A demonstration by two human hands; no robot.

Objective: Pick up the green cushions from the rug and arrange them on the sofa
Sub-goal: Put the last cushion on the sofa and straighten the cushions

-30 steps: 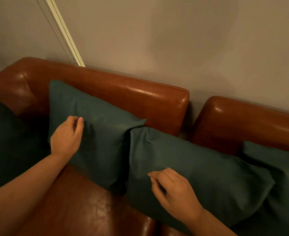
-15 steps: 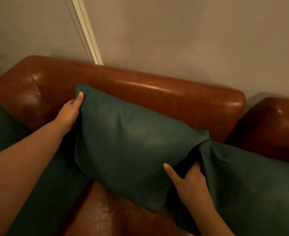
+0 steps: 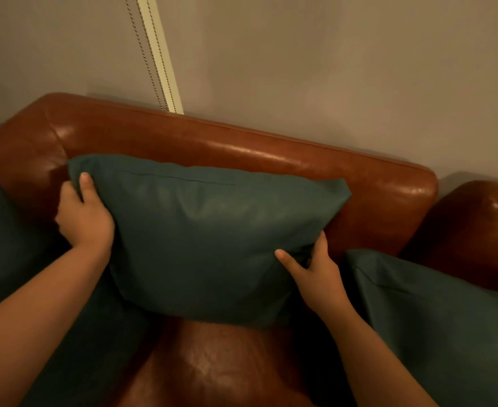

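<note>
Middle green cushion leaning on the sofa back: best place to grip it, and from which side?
Grip the middle cushion at its two short side edges, one hand per side, coming from the front. It stands wide and soft against the sofa back, so both ends are free. The left hand already wraps the left edge and the right hand pinches the lower right corner.

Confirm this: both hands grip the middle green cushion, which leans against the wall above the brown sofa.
Not quite. The head view shows both hands, left hand and right hand, gripping the middle cushion, but it leans against the sofa backrest, not the wall.
</note>
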